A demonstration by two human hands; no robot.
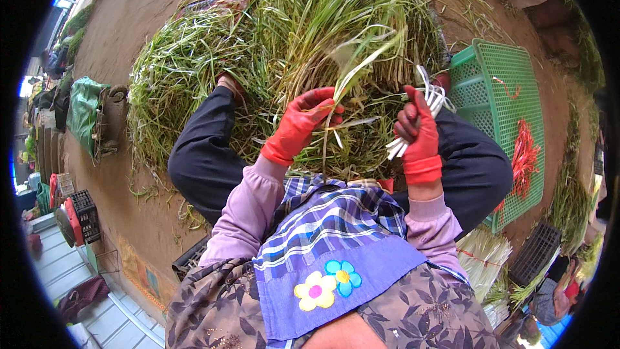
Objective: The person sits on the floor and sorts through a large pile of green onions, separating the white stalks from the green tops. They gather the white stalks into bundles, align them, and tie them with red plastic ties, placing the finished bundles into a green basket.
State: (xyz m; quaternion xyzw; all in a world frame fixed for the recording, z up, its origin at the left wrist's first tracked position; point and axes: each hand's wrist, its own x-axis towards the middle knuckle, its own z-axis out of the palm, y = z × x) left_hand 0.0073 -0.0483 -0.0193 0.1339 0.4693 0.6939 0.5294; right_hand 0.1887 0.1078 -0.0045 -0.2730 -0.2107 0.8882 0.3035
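Observation:
My left hand [304,123], in a red rubber glove, pinches a long leafy stalk [361,65] with a pale base and green top. Its upper end is blurred and leans to the right. My right hand [420,131], gloved the same way, closes around several slim white stems [398,148]. Their ends stick out above and below the fist. Between and beneath the hands lies a heap of loose green leaves and stalks [358,155]. Just beyond stands a large pile of long grass-like stalks [334,14], with its cut ends towards me.
A green plastic crate [528,77] stands right of my knee, with red ties [523,157] on its mesh. White stalks [484,257] lie bundled behind it, near a black crate [535,252]. More leaves [169,77] are heaped at left. Another person [552,300] is at lower right.

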